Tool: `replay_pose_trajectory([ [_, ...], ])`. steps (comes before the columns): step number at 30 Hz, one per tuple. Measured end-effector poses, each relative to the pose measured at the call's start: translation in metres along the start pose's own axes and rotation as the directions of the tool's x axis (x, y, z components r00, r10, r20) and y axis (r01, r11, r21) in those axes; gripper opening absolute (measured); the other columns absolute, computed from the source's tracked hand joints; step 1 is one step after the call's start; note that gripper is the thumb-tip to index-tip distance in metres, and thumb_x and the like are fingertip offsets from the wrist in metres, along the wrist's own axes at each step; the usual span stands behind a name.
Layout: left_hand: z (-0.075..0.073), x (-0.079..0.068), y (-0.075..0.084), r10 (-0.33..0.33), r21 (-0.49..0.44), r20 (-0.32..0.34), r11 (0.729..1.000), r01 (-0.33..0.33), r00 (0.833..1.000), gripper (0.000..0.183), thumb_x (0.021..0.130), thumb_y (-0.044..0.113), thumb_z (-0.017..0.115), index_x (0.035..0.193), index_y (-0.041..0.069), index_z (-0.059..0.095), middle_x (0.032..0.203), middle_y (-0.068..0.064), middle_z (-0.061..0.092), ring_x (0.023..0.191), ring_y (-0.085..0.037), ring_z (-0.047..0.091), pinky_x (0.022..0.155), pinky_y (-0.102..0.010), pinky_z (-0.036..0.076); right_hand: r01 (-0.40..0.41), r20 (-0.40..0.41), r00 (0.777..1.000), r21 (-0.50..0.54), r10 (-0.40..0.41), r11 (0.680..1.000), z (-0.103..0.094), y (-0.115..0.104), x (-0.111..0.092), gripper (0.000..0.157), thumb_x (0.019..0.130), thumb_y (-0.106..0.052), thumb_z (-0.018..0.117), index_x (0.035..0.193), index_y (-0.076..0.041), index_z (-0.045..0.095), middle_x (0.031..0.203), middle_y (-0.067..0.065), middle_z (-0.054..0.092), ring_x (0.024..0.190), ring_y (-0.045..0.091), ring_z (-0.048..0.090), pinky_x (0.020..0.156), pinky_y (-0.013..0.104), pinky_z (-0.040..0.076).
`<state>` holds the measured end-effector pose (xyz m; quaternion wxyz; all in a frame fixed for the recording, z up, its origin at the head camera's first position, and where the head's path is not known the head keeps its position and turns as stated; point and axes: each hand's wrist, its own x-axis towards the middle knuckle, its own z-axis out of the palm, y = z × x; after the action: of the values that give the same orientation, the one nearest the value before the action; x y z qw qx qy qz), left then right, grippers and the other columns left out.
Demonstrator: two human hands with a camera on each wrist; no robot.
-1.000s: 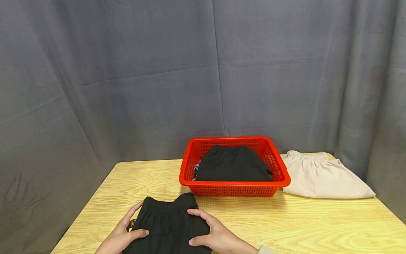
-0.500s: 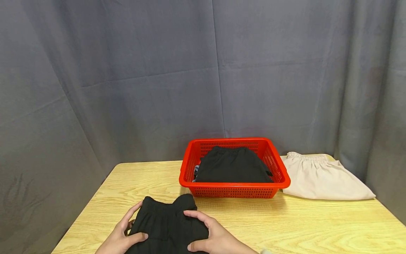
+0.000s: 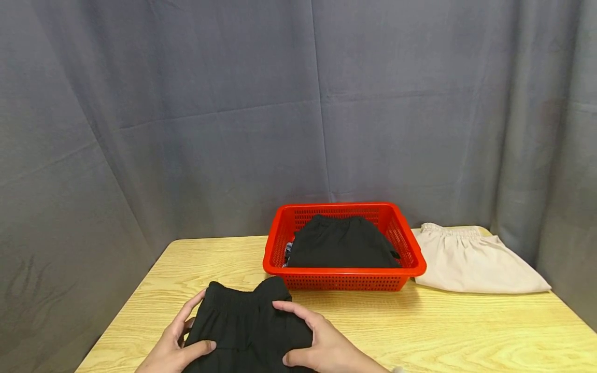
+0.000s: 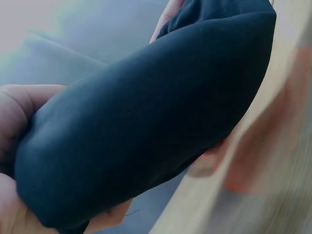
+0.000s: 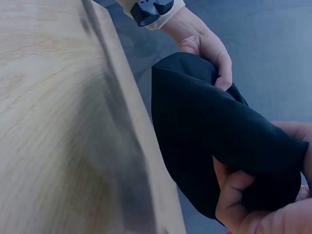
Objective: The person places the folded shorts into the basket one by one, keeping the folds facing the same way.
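Observation:
Black elastic-waist shorts hang between both hands at the bottom of the head view, waistband uppermost, lower part cut off by the frame. The left hand grips their left side, thumb on the front. On the opposite side the right hand holds them likewise, its index finger just below the waistband. The left wrist view shows the black fabric bulging in a thick fold. From the right wrist, the shorts appear beside the table edge, and the right fingers curl round the cloth.
Farther back on the wooden table stands a red plastic basket, with a folded black garment and a bit of patterned cloth inside. Folded beige cloth with a gathered waistband lies to its right. A grey curtain hangs behind.
The shorts' waistband has risen slightly in the head view, and both hands have shifted a little with it. Their hold stays the same; the basket and beige cloth have not moved.

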<state>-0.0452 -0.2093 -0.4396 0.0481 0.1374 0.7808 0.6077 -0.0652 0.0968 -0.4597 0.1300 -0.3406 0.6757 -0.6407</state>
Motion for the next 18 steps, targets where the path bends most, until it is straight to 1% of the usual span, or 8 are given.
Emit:
replay_pose_trajectory([
  [2, 0.001, -0.001, 0.004, 0.011, 0.003, -0.003, 1.000, -0.011, 1.000, 0.089, 0.086, -0.003, 0.064, 0.154, 0.006, 0.007, 0.120, -0.024, 0.058, 0.093, -0.021, 0.066, 0.073, -0.038, 0.055, 0.010, 0.011, 1.000, 0.039, -0.010, 0.999, -0.002, -0.004, -0.001, 0.075, 0.078, 0.000, 0.070, 0.144, -0.025, 0.045, 0.129, 0.001, 0.055, 0.112, 0.018, 0.055, 0.094, 0.027, 0.043],
  [6, 0.007, -0.003, 0.015, -0.036, 0.002, -0.045, 0.999, 0.036, 0.998, 0.091, 0.085, -0.001, 0.066, 0.155, 0.012, 0.010, 0.120, -0.023, 0.059, 0.093, -0.023, 0.067, 0.073, -0.038, 0.055, 0.002, 0.008, 1.000, 0.087, -0.003, 0.996, -0.006, -0.011, -0.004, 0.075, 0.078, 0.003, 0.068, 0.144, -0.022, 0.044, 0.130, 0.003, 0.056, 0.111, 0.020, 0.058, 0.093, 0.027, 0.045],
  [9, 0.014, -0.003, 0.025, -0.075, -0.003, -0.092, 0.997, 0.075, 0.993, 0.091, 0.083, 0.000, 0.068, 0.154, 0.018, 0.015, 0.119, -0.022, 0.059, 0.093, -0.025, 0.066, 0.072, -0.039, 0.055, -0.009, -0.006, 1.000, 0.110, 0.010, 0.994, -0.010, -0.016, -0.006, 0.074, 0.078, 0.006, 0.065, 0.145, -0.020, 0.043, 0.130, 0.005, 0.057, 0.111, 0.022, 0.059, 0.092, 0.028, 0.046],
  [12, 0.019, -0.001, 0.034, -0.087, -0.018, -0.120, 0.996, 0.085, 0.989, 0.090, 0.082, 0.000, 0.069, 0.154, 0.021, 0.018, 0.119, -0.022, 0.059, 0.094, -0.027, 0.066, 0.072, -0.040, 0.055, -0.009, -0.017, 1.000, 0.153, 0.012, 0.988, -0.014, -0.020, -0.008, 0.076, 0.077, 0.010, 0.062, 0.145, -0.016, 0.042, 0.130, 0.008, 0.058, 0.112, 0.023, 0.058, 0.092, 0.030, 0.047],
  [15, 0.025, 0.002, 0.041, -0.107, -0.054, -0.143, 0.993, 0.100, 0.984, 0.090, 0.082, -0.001, 0.069, 0.153, 0.024, 0.020, 0.122, -0.020, 0.057, 0.098, -0.026, 0.064, 0.074, -0.041, 0.055, -0.012, -0.030, 0.999, 0.190, 0.018, 0.982, -0.018, -0.025, -0.010, 0.077, 0.076, 0.014, 0.059, 0.146, -0.014, 0.042, 0.131, 0.010, 0.057, 0.113, 0.025, 0.058, 0.092, 0.032, 0.047],
  [18, 0.032, 0.004, 0.047, -0.123, -0.110, -0.165, 0.988, 0.105, 0.979, 0.090, 0.081, -0.002, 0.070, 0.152, 0.028, 0.024, 0.126, -0.019, 0.053, 0.104, -0.027, 0.061, 0.076, -0.042, 0.055, -0.028, -0.046, 0.998, 0.219, 0.040, 0.975, -0.023, -0.030, -0.012, 0.077, 0.075, 0.014, 0.058, 0.146, -0.014, 0.042, 0.134, 0.011, 0.055, 0.114, 0.026, 0.057, 0.092, 0.033, 0.048],
])
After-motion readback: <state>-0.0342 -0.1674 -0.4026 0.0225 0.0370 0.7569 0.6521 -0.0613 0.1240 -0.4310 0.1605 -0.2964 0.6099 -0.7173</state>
